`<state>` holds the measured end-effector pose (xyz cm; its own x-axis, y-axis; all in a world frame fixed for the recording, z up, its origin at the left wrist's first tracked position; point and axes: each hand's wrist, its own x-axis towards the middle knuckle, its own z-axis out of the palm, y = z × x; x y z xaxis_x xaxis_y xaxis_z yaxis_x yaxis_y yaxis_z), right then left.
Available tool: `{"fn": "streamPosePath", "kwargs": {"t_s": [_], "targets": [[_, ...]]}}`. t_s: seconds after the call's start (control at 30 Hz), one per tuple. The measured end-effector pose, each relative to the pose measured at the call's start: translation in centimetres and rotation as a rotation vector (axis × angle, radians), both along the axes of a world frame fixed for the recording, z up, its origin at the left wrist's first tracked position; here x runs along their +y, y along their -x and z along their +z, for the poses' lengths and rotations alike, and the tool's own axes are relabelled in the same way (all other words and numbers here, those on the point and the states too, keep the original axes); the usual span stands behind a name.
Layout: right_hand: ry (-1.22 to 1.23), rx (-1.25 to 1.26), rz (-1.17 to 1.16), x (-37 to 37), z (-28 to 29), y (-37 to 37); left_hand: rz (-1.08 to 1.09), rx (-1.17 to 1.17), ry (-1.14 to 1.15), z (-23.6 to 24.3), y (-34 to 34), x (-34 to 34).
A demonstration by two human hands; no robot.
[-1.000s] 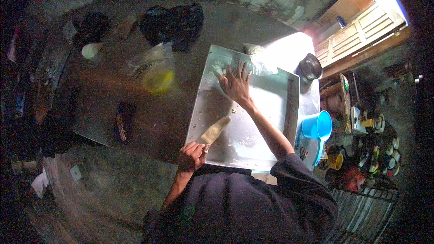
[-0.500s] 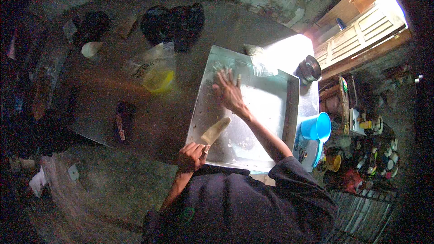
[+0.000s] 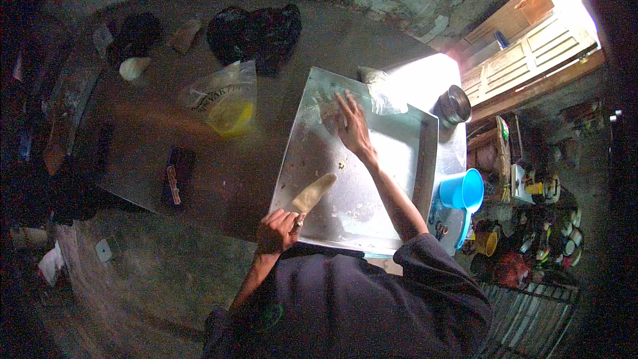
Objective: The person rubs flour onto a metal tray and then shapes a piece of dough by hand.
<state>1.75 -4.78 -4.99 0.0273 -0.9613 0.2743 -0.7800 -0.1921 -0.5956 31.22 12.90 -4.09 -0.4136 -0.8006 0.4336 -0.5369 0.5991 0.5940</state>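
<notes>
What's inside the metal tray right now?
Small bits on the tray, with a tan piece and the right hand over it. Whatever is under hand and piece is covered; a white bag hides part of its far rim.

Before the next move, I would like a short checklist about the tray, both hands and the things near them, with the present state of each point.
1. Left hand at the tray's near left corner: ok, fingers curled.
2. Beige piece firmly gripped: cannot tell; it points into the tray from beside the left hand.
3. Right hand pressing on the tray: cannot tell; it is open over the far part.
4. Tray free of bits: not ok, some lie on its surface.
5. White bag clear of the tray: not ok, it seems to overlap the far rim.
6. Dipper outside the tray: ok, at its right.
</notes>
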Motion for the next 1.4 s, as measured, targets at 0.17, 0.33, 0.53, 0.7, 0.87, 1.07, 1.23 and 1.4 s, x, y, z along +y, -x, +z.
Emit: {"fn": "streamPosePath", "kwargs": {"t_s": [0.17, 0.33, 0.53, 0.7, 0.87, 1.07, 1.23, 1.4], "targets": [[-0.09, 0.429, -0.215, 0.7, -1.9, -1.6, 0.031, 0.008, 0.067, -0.7, 0.0, 0.1], [-0.117, 0.409, -0.073, 0.3, -3.1, -2.6, 0.019, 0.0, -0.053, -0.2, 0.1, 0.1], [-0.173, 0.518, 0.033, -0.1, -1.4, -3.1, 0.011, 0.016, -0.013, -0.4, -0.2, 0.2], [-0.064, 0.33, -0.105, 0.7, -1.6, 0.2, 0.016, 0.025, 0.019, -0.4, -0.2, 0.0], [-0.059, 0.346, -0.218, 0.4, -1.6, 0.9, 0.011, 0.024, -0.008, -0.1, 0.2, 0.0], [-0.145, 0.495, 0.004, -0.2, -2.7, -2.3, -0.004, 0.014, -0.003, -0.1, 0.0, 0.0], [-0.094, 0.385, -0.072, 1.9, -1.8, -3.8, 0.012, 0.002, -0.041, -0.5, 0.1, 0.2], [0.08, 0.289, -0.045, 0.4, -1.1, -3.3, 0.017, 0.038, -0.05, 0.3, 0.1, 0.1]]}}
